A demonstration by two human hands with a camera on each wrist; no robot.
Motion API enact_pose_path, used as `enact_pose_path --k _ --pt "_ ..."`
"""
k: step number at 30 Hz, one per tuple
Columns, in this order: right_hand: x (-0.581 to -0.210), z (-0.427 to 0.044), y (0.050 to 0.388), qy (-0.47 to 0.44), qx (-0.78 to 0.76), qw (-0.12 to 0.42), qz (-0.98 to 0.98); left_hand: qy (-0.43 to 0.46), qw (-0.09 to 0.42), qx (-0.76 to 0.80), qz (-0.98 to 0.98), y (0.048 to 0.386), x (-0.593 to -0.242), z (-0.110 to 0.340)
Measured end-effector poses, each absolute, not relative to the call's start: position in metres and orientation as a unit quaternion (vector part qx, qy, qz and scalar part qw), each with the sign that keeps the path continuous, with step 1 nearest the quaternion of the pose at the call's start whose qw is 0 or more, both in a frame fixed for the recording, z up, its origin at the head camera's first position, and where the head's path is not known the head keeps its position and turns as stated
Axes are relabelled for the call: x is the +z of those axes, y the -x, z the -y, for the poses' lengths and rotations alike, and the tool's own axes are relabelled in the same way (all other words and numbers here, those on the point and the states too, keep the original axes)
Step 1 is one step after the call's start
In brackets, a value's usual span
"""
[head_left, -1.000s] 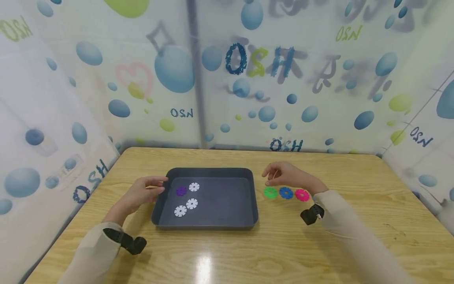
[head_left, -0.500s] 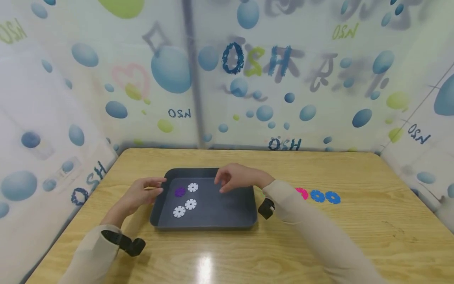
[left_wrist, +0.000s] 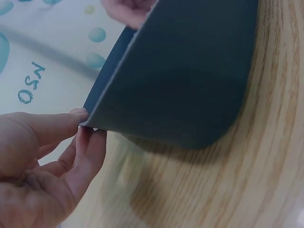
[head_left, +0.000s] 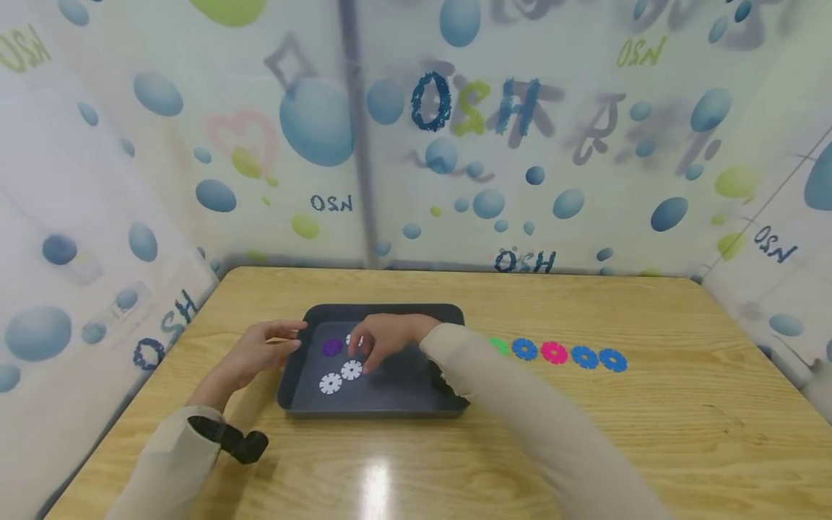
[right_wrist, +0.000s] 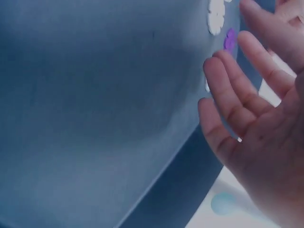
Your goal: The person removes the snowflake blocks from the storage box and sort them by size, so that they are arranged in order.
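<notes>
My left hand (head_left: 256, 355) pinches the left rim of the dark grey tray (head_left: 416, 390); in the left wrist view, the thumb of that hand (left_wrist: 45, 166) lies on the rim with fingers beneath. Inside the tray are a purple notched disc (head_left: 332, 347) and three white ones, two of them (head_left: 331, 383) (head_left: 352, 370) at the front left. My right hand (head_left: 390, 338) hovers over the tray, partly covering the third white disc (head_left: 351, 339). In the right wrist view, this hand (right_wrist: 263, 116) has parted fingers with nothing between them, near the purple disc (right_wrist: 230, 40).
Right of the tray, a row of discs lies on the wooden table (head_left: 682, 404): green (head_left: 500, 347), blue (head_left: 524, 349), pink (head_left: 554, 352), then two more blue (head_left: 585, 357) (head_left: 613, 360). A patterned curtain (head_left: 416, 180) stands behind the table.
My right hand has moved left from above the green disc to over the white discs in the tray, uncovering the two blue discs at the row's right end. My left hand stays at the rim.
</notes>
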State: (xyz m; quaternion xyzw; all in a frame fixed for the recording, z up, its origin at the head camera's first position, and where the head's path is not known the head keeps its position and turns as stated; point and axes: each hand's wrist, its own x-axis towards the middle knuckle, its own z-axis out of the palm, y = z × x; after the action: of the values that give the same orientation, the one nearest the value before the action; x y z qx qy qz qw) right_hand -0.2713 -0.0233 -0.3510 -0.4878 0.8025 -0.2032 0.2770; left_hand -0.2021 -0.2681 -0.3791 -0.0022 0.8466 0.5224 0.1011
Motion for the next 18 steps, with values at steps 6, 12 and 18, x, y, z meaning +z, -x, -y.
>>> enact_pose_path --k 6,12,18 --pt "-0.355 0.04 0.269 0.476 -0.17 0.259 -0.823 -0.001 0.105 0.523 -0.846 0.202 -0.378 0.269" --pt "-0.36 0.049 0.268 0.463 -0.144 0.246 -0.839 -0.003 0.107 0.523 -0.846 0.202 -0.376 0.269" --pt "-0.365 0.051 0.267 0.449 -0.157 0.238 -0.847 0.003 0.109 0.518 -0.849 0.202 -0.376 0.268"
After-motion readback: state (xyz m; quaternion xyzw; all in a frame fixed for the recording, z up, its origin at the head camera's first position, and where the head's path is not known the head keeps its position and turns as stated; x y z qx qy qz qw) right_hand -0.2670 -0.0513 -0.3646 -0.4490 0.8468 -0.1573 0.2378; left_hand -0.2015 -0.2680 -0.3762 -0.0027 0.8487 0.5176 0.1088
